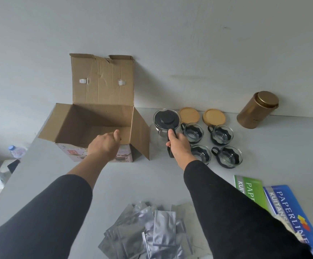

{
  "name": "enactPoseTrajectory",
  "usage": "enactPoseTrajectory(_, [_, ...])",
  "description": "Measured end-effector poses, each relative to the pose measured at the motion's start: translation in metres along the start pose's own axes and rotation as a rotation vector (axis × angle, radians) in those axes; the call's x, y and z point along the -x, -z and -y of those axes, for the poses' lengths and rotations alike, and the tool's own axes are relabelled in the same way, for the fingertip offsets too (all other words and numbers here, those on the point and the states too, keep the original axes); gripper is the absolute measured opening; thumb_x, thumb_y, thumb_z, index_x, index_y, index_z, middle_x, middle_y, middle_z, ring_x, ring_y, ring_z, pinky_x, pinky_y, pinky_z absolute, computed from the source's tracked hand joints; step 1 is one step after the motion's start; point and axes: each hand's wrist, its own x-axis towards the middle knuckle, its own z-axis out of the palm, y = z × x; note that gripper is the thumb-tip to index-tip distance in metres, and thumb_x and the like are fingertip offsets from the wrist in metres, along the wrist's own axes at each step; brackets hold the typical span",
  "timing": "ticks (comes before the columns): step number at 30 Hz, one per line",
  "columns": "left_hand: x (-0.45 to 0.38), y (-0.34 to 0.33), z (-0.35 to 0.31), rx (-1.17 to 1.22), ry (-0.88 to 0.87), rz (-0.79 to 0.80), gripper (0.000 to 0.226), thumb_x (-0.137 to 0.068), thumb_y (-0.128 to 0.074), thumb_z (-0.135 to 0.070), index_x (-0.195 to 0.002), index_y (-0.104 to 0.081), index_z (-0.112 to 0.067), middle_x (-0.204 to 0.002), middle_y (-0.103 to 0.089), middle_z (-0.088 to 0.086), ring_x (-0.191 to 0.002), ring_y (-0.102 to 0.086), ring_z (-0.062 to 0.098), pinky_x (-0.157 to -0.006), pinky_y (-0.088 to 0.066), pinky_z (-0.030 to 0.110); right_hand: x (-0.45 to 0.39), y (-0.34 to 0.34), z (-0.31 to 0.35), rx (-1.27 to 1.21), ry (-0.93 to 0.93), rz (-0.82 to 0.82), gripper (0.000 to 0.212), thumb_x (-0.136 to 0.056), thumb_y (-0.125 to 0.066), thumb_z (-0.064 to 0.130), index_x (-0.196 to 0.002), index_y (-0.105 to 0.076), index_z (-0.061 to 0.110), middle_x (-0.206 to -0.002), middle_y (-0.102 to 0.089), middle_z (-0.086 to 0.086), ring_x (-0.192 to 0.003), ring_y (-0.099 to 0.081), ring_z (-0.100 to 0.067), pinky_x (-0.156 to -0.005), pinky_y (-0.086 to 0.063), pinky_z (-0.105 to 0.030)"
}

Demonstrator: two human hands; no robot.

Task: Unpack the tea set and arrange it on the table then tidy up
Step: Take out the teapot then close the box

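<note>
An open cardboard box (95,120) stands at the back left of the white table (133,184), its flaps spread and its inside looking empty. My left hand (104,144) is at the box's front rim, fingers curled over the edge. A glass teapot with a black lid (166,119) stands just right of the box. My right hand (179,145) grips its black handle. Several glass cups in black holders (223,134) stand in two rows to the right of the teapot. Two round wooden lids (189,115) lie behind the cups.
A gold tin canister (257,110) stands at the back right by the wall. Silver foil sachets (152,234) lie piled at the near edge. Green and blue booklets (275,200) lie at the near right. A water bottle (17,151) is beyond the table's left edge.
</note>
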Motion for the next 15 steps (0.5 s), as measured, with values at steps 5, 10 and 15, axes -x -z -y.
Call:
enactPoseTrajectory(5, [-0.001,0.016,0.004,0.124,-0.088,0.010,0.051,-0.099,-0.026,-0.034,-0.084,-0.056,0.004,-0.079,-0.061,0.020,-0.072,-0.053,0.032,-0.068,-0.046,0.042,0.007,0.000,0.003,0.283,0.139,-0.276,0.047,-0.091,-0.048,0.048,-0.105,-0.056,0.004,-0.106,-0.061,-0.014,-0.102,-0.056,-0.031,-0.085,-0.045,-0.038])
enactPoseTrajectory(10, [0.008,0.041,0.025,0.062,0.093,-0.365,0.029,-0.095,-0.040,-0.030,-0.100,-0.061,-0.011,-0.105,-0.062,0.011,-0.091,-0.054,0.028,-0.079,-0.041,0.038,0.043,-0.022,0.025,0.405,0.380,-0.532,0.036,-0.093,-0.046,0.036,-0.086,-0.061,0.004,-0.087,-0.065,-0.013,-0.085,-0.060,-0.033,-0.064,-0.040,-0.032])
enactPoseTrajectory(15, [0.018,0.060,0.065,0.020,0.444,-0.309,0.075,-0.078,-0.071,-0.029,-0.139,-0.029,-0.017,-0.155,-0.005,0.011,-0.146,0.000,0.032,-0.111,-0.013,0.060,0.071,-0.072,0.037,0.349,-0.001,-0.173,0.057,-0.097,-0.031,0.046,-0.107,-0.065,0.002,-0.113,-0.065,-0.015,-0.107,-0.059,-0.032,-0.082,-0.044,-0.033])
